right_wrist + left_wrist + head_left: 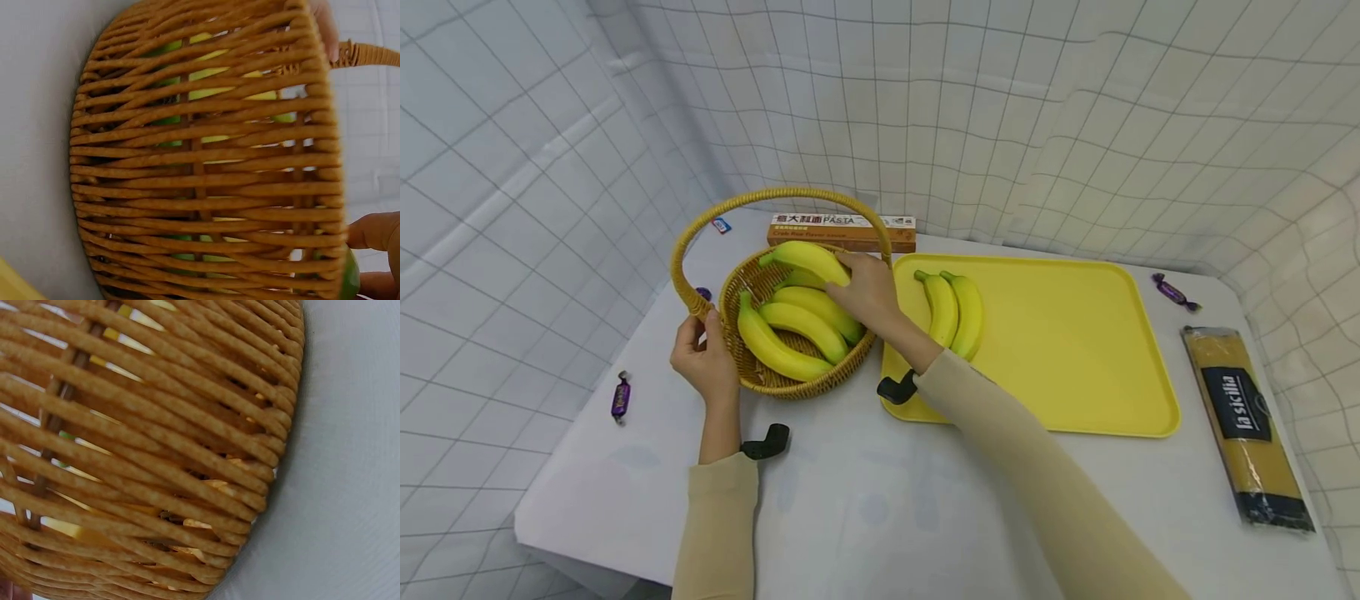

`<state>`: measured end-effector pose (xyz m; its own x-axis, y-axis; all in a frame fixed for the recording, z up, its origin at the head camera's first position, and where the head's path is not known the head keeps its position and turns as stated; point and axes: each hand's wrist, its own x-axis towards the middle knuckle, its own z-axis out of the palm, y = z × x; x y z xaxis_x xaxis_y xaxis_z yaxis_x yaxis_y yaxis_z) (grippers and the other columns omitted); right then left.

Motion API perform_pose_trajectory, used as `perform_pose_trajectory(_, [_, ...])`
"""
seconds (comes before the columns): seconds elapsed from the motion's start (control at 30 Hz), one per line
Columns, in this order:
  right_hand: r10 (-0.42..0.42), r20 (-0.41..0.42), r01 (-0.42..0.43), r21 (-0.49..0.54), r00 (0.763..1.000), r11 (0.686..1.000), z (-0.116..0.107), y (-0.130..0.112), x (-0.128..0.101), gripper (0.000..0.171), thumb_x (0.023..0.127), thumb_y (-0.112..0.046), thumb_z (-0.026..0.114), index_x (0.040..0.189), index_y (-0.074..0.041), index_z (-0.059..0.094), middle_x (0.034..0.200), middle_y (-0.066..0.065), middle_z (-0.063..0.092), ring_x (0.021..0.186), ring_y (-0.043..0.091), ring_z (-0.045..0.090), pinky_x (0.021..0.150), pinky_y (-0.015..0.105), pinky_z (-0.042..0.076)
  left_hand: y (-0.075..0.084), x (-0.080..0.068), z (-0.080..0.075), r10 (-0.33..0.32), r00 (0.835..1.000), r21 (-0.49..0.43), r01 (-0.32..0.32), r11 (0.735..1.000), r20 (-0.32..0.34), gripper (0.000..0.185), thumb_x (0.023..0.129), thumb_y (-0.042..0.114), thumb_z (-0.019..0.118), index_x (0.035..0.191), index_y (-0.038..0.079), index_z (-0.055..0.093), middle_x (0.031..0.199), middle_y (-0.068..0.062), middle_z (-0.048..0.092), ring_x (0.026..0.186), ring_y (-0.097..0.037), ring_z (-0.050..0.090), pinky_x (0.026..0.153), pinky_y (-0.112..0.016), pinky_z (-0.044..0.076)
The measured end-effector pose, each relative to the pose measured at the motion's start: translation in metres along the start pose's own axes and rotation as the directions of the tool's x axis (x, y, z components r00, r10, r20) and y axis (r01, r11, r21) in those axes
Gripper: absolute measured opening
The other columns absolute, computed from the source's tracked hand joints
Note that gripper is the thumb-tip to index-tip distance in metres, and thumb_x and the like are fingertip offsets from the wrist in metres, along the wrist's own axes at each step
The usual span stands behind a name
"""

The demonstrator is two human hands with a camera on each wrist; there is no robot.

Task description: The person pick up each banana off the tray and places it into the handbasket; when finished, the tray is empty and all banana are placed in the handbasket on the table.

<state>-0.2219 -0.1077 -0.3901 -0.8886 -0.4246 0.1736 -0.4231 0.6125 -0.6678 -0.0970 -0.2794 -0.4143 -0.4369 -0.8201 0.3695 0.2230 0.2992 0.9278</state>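
A woven wicker basket (752,379) with a tall hoop handle (790,197) stands on the white table and holds several yellow bananas (790,329). My right hand (848,279) reaches into it from the right and grips the topmost banana (801,257). My left hand (703,332) holds the basket at the left foot of the handle. Two more bananas (955,310) lie on the yellow tray (1075,350) just right of the basket. Both wrist views are filled by the basket wall (156,456) (206,169); my right hand's fingers (375,231) show at its edge.
A pasta box (842,232) lies behind the basket. A dark spaghetti packet (1247,425) lies near the table's right edge. Purple wrapped candies (620,397) (1176,292) sit left and far right. Gridded white cloth walls close in the back and sides.
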Motion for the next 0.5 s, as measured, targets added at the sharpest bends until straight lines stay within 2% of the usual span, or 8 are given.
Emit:
perform_pose_trajectory(0.27, [0.130,0.057,-0.131,0.017,0.990,0.991,0.019,0.007,0.013,0.051,0.092,-0.026,0.065,0.140,-0.013,0.054,0.134,0.006,0.062,0.108,0.020,0.064,0.087,0.032,0.053,0.002,-0.002,0.001,0.009,1.000,0.001,-0.009,1.000,-0.001,0.022,0.093,0.009,0.060,0.102,-0.007,0.072,0.095,-0.008,0.069,0.089,0.000,0.061,0.071,-0.016,0.046])
perform_pose_trajectory(0.37, [0.141,0.051,-0.141,-0.005,0.989,0.990,0.023,0.009,0.015,0.049,0.092,-0.026,0.065,0.139,-0.013,0.055,0.134,0.005,0.062,0.112,0.021,0.063,0.089,0.032,0.052,0.003,-0.002,0.001,0.007,1.000,0.006,-0.007,1.000,-0.001,0.022,0.093,0.009,0.060,0.103,-0.006,0.073,0.096,-0.007,0.070,0.089,0.000,0.061,0.072,-0.016,0.046])
perform_pose_trajectory(0.5, [0.109,0.035,-0.107,-0.041,0.993,0.993,0.026,0.011,0.014,0.046,0.093,-0.025,0.064,0.136,-0.010,0.058,0.131,0.007,0.063,0.111,0.022,0.063,0.089,0.033,0.052,0.003,-0.001,0.000,0.002,1.000,0.012,-0.002,1.000,-0.003,0.022,0.093,0.010,0.060,0.104,-0.005,0.072,0.095,-0.003,0.069,0.089,0.000,0.060,0.072,-0.016,0.045])
